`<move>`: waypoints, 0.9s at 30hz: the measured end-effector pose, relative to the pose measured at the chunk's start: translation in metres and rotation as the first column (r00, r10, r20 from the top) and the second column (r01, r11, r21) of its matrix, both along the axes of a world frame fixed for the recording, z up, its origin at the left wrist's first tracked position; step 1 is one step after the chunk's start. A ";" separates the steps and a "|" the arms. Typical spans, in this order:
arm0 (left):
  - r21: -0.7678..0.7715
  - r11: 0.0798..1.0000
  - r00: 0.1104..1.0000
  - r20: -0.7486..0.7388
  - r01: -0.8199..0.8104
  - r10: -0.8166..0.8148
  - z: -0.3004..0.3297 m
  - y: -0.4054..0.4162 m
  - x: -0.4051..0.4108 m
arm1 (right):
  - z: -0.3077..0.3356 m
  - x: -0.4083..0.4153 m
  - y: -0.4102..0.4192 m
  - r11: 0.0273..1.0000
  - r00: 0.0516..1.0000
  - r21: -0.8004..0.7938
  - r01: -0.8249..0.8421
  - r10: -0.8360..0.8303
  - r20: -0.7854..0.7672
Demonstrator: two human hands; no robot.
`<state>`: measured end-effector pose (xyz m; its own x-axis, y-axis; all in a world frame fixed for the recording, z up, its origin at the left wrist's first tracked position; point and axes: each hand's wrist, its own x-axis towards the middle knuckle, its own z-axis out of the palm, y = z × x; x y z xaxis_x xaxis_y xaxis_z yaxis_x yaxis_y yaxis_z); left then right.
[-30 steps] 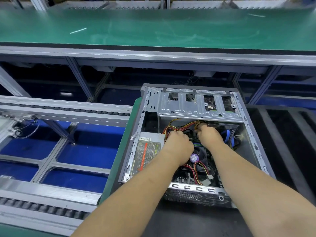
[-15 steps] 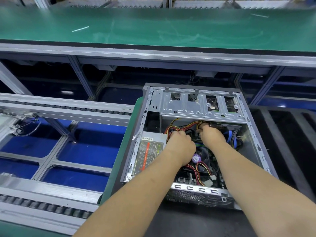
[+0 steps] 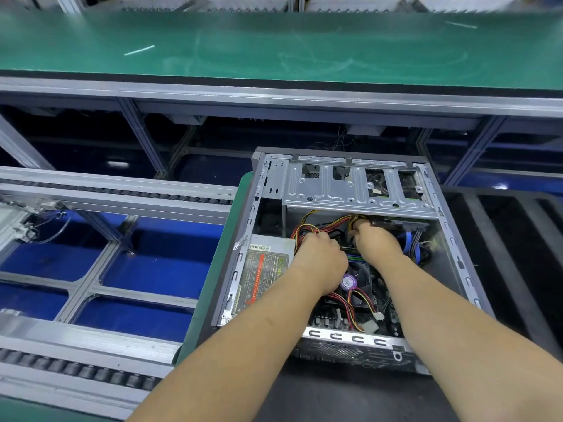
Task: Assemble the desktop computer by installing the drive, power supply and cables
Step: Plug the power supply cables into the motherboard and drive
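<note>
My hands inside the open metal computer case point(image 3: 451, 239)

It lies on the tabletop's dark mat. My left hand point(image 3: 320, 260) and right hand point(image 3: 376, 242) curl around thin red-and-yellow wires point(image 3: 332, 223) at 12 o'clock; boxy grey power supply point(image 3: 268, 269) at 9.

Bare shiny metal computer case point(image 3: 359, 193); matt green conveyor belt point(image 3: 274, 44).

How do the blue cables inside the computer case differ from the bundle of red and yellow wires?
The blue cables are flat and single-coloured and sit at the case's right side; the red and yellow wires are thin, multicoloured strands fanning from the power supply on the left. The left hand and right hand work among the wires, while the blue cables lie untouched. Both run inside the computer case.
</note>
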<state>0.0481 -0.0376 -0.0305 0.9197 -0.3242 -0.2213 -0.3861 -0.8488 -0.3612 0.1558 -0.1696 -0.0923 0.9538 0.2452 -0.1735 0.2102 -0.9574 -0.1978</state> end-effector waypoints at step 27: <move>0.013 1.000 1.000 -0.011 0.004 -0.004 0.002 0.000 0.000 | -0.001 0.001 0.006 0.997 0.996 -0.010 0.075 -0.075 -0.039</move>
<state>0.0476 -0.0375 -0.0280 0.9160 -0.3247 -0.2356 -0.3932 -0.8426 -0.3679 0.1570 -0.1639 -0.0930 0.9620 0.1716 -0.2126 0.1299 -0.9718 -0.1967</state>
